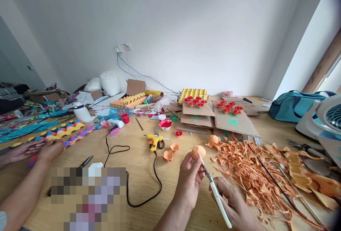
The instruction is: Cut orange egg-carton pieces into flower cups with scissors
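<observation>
My left hand (188, 179) pinches an orange egg-carton cup (198, 150) between thumb and fingers. In my right hand (233, 200) is a pair of scissors (220, 202) with white handles, the blades touching the cup's near edge. Left of the cup, small orange petal cups (168, 156) rest on the table, one group of them nested. Beyond them lie a yellow glue gun (155, 141) and a single red carton flower (178, 133). A large heap of orange carton trimmings (249, 177) spreads to the right of my hands.
At the left, a co-worker's hands (48, 151) are at a painted carton strip (66, 130). A black cord (157, 192) loops across the table. Cardboard sheets (236, 122) carry red flowers at the back. A dish of red paint (165, 125), a blue bag (286, 108) and a fan (317, 115) stand around.
</observation>
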The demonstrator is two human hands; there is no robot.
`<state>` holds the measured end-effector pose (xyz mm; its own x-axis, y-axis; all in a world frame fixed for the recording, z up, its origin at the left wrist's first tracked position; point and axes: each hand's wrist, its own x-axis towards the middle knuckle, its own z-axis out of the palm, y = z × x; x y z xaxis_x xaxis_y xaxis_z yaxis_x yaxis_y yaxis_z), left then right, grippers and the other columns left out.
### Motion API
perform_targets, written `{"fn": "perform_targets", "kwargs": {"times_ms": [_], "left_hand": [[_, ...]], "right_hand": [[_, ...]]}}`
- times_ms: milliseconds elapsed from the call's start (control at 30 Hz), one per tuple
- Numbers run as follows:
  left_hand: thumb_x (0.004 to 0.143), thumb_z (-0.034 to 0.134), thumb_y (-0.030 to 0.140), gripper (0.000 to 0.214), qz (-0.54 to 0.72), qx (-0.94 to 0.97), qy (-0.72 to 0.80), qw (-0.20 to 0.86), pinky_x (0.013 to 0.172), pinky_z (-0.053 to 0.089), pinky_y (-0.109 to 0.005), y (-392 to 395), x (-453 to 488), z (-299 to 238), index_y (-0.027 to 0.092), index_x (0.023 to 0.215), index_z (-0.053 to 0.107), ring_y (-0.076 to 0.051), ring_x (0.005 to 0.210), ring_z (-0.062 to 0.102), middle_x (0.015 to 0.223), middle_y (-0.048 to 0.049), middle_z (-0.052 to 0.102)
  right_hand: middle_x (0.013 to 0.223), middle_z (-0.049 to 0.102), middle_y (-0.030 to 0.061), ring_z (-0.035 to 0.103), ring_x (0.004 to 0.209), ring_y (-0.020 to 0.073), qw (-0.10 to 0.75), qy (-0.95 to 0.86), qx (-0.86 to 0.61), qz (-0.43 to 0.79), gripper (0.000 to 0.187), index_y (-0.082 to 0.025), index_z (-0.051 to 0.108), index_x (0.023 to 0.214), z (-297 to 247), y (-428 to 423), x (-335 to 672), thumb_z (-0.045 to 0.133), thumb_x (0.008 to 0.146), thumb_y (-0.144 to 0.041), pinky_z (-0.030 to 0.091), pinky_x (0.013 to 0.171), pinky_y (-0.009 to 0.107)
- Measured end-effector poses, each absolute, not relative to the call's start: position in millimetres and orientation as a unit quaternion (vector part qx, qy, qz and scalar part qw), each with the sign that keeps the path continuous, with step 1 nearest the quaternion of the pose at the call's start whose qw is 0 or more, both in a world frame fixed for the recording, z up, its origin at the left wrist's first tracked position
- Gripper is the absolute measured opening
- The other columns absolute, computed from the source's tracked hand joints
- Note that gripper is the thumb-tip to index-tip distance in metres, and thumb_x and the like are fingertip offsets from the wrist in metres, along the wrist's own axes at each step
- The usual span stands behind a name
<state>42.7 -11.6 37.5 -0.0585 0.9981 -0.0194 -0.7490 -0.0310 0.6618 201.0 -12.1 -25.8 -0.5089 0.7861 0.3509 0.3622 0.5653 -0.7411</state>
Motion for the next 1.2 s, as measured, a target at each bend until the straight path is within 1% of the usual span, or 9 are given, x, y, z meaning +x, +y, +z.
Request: {"fn": "perform_targets", "kwargs": {"times_ms": [100,233,367,600,767,867,967,1067,1200], "left_hand": [[0.064,0.088,0.031,0.035,0.682,0.255,0.311,0.610,0.055,0.039,-0.017,-13,46,38,0.014,0.082,0.063,-0.005,0.060,0.045,0.074,0.0028,0.053],[0.068,0.084,0.034,0.033,0.685,0.292,0.350,0.568,0.057,0.039,-0.019,-13,47,37,0.013,0.080,0.062,-0.007,0.061,0.044,0.071,0.0022,0.052],[0.069,0.083,0.038,0.035,0.687,0.306,0.359,0.553,0.059,0.039,-0.020,-14,47,37,0.012,0.082,0.063,-0.008,0.063,0.044,0.073,0.0007,0.054],[0.073,0.080,0.039,0.032,0.693,0.333,0.354,0.532,0.058,0.039,-0.020,-14,48,38,0.014,0.079,0.061,-0.008,0.060,0.043,0.067,0.0031,0.051],[0.078,0.077,0.038,0.029,0.702,0.324,0.298,0.560,0.063,0.043,-0.021,-14,45,40,0.015,0.080,0.060,-0.008,0.063,0.048,0.069,0.0024,0.053],[0.080,0.075,0.036,0.025,0.714,0.304,0.282,0.564,0.061,0.043,-0.021,-11,39,37,0.016,0.081,0.059,-0.009,0.063,0.048,0.069,0.0018,0.054],[0.079,0.075,0.032,0.022,0.733,0.275,0.283,0.554,0.061,0.042,-0.022,-7,31,34,0.017,0.085,0.060,-0.009,0.065,0.049,0.074,0.0011,0.056],[0.077,0.073,0.027,0.018,0.735,0.273,0.279,0.554,0.063,0.041,-0.022,-4,27,29,0.017,0.087,0.061,-0.010,0.069,0.049,0.079,0.0000,0.056],[0.078,0.070,0.027,0.015,0.703,0.308,0.286,0.574,0.059,0.036,-0.021,-3,29,27,0.015,0.079,0.061,-0.008,0.061,0.040,0.073,0.0017,0.052]], "right_hand": [[0.074,0.051,0.0014,0.047,0.070,0.0181,0.347,-0.811,-0.354,0.309,0.034,-0.022,0.047,0.077,-29,-11,200,0.037,0.101,-0.046,0.040,0.064,0.029],[0.073,0.051,0.0013,0.047,0.070,0.0180,0.349,-0.813,-0.351,0.306,0.034,-0.022,0.046,0.076,-27,-11,201,0.038,0.101,-0.045,0.040,0.064,0.029],[0.073,0.051,0.0010,0.046,0.069,0.0175,0.349,-0.817,-0.353,0.293,0.033,-0.022,0.045,0.075,-24,-11,202,0.039,0.101,-0.042,0.039,0.063,0.029],[0.074,0.051,0.0011,0.048,0.070,0.0175,0.334,-0.825,-0.356,0.285,0.033,-0.022,0.044,0.075,-24,-11,203,0.038,0.101,-0.042,0.040,0.065,0.029],[0.075,0.053,0.0013,0.049,0.070,0.0169,0.331,-0.823,-0.357,0.293,0.034,-0.022,0.047,0.078,-21,-10,202,0.036,0.101,-0.043,0.042,0.066,0.029],[0.076,0.055,0.0011,0.050,0.071,0.0167,0.308,-0.828,-0.355,0.307,0.031,-0.022,0.049,0.078,-18,-10,204,0.040,0.100,-0.042,0.042,0.066,0.028],[0.075,0.056,0.0009,0.050,0.072,0.0169,0.294,-0.830,-0.353,0.315,0.030,-0.021,0.050,0.076,-14,-9,207,0.047,0.098,-0.041,0.043,0.066,0.028],[0.073,0.056,0.0008,0.049,0.069,0.0165,0.326,-0.815,-0.359,0.318,0.031,-0.021,0.053,0.075,-12,-7,210,0.049,0.096,-0.044,0.042,0.064,0.028],[0.067,0.050,-0.0018,0.045,0.063,0.0147,0.390,-0.742,-0.387,0.384,0.036,-0.021,0.056,0.078,-9,-4,211,0.049,0.094,-0.053,0.040,0.060,0.027]]}}
